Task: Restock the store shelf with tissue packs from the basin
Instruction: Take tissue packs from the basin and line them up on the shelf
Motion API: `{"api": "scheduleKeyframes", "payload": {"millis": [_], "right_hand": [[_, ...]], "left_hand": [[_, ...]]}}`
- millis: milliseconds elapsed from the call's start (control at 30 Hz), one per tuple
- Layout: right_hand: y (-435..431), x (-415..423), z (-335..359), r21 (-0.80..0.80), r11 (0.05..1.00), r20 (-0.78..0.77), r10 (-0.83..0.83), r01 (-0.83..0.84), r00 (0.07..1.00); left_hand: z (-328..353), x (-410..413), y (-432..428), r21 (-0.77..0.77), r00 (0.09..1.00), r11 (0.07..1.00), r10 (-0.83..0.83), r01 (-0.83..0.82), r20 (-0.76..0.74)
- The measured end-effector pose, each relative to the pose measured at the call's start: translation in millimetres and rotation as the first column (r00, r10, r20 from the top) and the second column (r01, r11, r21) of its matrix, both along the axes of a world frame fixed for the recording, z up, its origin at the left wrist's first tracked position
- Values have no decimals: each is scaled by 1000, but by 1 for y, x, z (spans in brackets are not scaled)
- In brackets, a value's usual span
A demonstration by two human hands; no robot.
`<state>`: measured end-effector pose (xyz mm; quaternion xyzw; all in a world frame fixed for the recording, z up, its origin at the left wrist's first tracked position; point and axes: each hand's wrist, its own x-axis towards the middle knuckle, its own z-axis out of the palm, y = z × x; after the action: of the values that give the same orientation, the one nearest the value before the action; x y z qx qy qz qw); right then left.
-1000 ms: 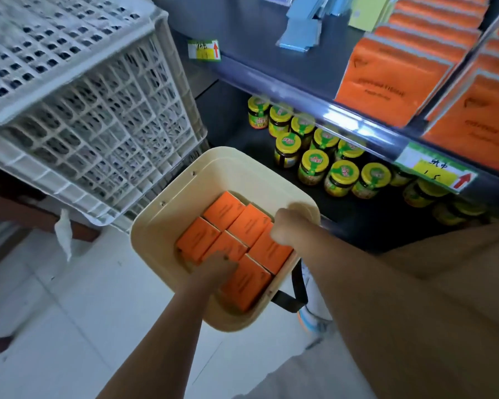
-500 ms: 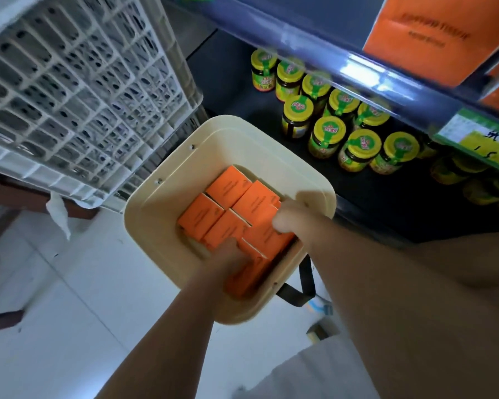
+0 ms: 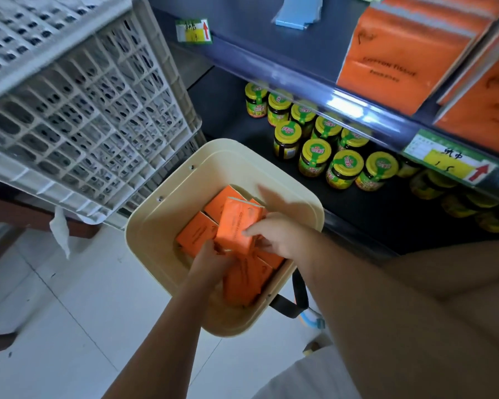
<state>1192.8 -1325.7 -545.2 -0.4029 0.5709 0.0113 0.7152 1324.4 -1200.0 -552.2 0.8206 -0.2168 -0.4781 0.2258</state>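
- The left hand [image 3: 211, 262] and right hand [image 3: 280, 236] together grip one orange tissue pack [image 3: 236, 223], tilted above other packs [image 3: 196, 234] inside the cream basin [image 3: 147, 226].
- Yellow-lidded jars [image 3: 314, 156] line the lower shelf [image 3: 357, 203], far right.

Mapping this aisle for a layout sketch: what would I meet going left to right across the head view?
Grey latticed plastic crate → cream plastic basin holding orange tissue packs → yellow-lidded glass jars → yellow price label with red arrow.
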Motion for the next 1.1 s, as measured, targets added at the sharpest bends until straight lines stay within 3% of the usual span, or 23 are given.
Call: {"api": "scheduleKeyframes", "payload": {"millis": [133,233,467,600,800,1000,1100], "right_hand": [[-4,6,37,2,1000,136,-11,11,991],[-17,3,83,-30,999,240,-30,38,970],[-30,-7,177,-161,978,433,-48,130,900],[-31,-27,219,-272,933,481,-81,236,873],[-35,-83,285,-431,837,542,-60,338,838],[-27,-163,349,-558,685,616,-35,468,787],[-20,-209,372,-598,607,639,-32,522,769]], "left_hand": [[16,5,0,-53,983,989,130,-138,-128],[32,10,0,-89,925,962,218,-256,-311],[104,12,-24,-358,885,864,188,-355,-426],[158,-4,-45,-502,876,794,76,-342,-476],[226,-36,-76,-661,910,723,-112,-200,-398],[300,-103,-96,-823,897,531,-236,-203,-373],[329,-139,-105,-858,864,477,-331,-193,-379]]}}
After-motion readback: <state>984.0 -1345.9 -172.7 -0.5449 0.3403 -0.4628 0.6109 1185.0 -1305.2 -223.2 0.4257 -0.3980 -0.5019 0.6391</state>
